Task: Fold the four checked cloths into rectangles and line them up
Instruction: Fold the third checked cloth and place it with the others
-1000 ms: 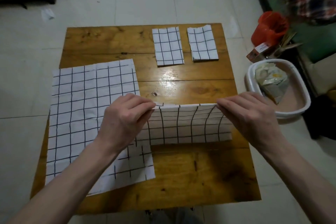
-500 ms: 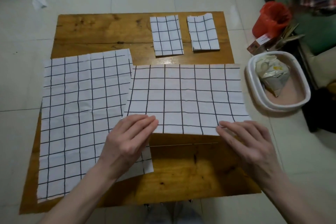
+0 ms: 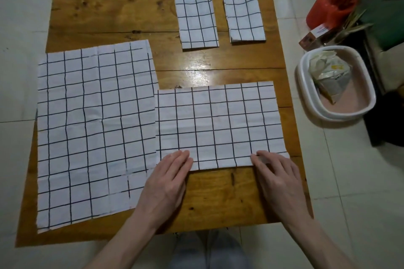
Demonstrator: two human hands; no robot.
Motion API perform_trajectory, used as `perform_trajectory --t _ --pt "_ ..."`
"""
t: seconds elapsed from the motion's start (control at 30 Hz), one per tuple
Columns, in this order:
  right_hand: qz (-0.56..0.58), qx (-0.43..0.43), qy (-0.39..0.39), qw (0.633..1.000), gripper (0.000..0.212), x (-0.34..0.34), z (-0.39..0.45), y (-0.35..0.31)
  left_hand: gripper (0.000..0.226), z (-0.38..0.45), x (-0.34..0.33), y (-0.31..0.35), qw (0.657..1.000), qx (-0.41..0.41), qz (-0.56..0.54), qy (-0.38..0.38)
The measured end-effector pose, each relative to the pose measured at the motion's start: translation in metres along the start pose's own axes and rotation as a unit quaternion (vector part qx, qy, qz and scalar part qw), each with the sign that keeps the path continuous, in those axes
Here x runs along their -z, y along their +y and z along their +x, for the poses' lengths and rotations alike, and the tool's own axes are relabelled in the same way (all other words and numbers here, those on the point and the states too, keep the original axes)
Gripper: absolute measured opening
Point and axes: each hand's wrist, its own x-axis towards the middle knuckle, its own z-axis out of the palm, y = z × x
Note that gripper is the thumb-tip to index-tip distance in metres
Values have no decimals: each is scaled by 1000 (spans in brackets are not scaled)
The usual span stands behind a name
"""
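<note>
On the wooden table (image 3: 109,17), a white black-checked cloth (image 3: 218,124) lies flat near me on the right as a wide rectangle. My left hand (image 3: 168,181) rests flat on its near left corner. My right hand (image 3: 277,179) lies flat on its near right corner. Neither hand grips the cloth. A larger unfolded checked cloth (image 3: 94,129) is spread over the left half of the table, and its left edge hangs past the table edge. Two small folded checked rectangles (image 3: 197,20) (image 3: 244,18) lie side by side at the far right.
A white basin (image 3: 306,102) holding crumpled packaging stands on the tiled floor right of the table. Behind it are a red bucket (image 3: 334,4) and a small box (image 3: 314,35). Bare wood shows at the far left and along the near edge.
The cloth edge my hands held up has come down toward me and the cloth now lies flat. Both hands have gone from pinching the edge to resting flat on it.
</note>
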Motion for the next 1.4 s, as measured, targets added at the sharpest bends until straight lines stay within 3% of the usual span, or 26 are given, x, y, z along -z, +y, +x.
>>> perform_trajectory --t 0.13,0.3,0.43,0.87,1.4 --pt "30 8 4 1000 52 -2 -8 -32 59 -10 -3 25 1000 25 13 -11" --pt "9 71 -71 995 63 -17 -23 -90 66 -14 -15 66 997 32 38 -58" --pt "-2 48 -93 994 65 -31 -23 -103 70 -14 -25 72 993 73 39 -86" --pt "-17 38 -107 993 71 -32 -24 -89 62 -20 -21 58 990 96 23 -98" --pt "-32 -63 -56 996 68 -14 -37 -29 64 -26 -21 38 991 89 41 -97"
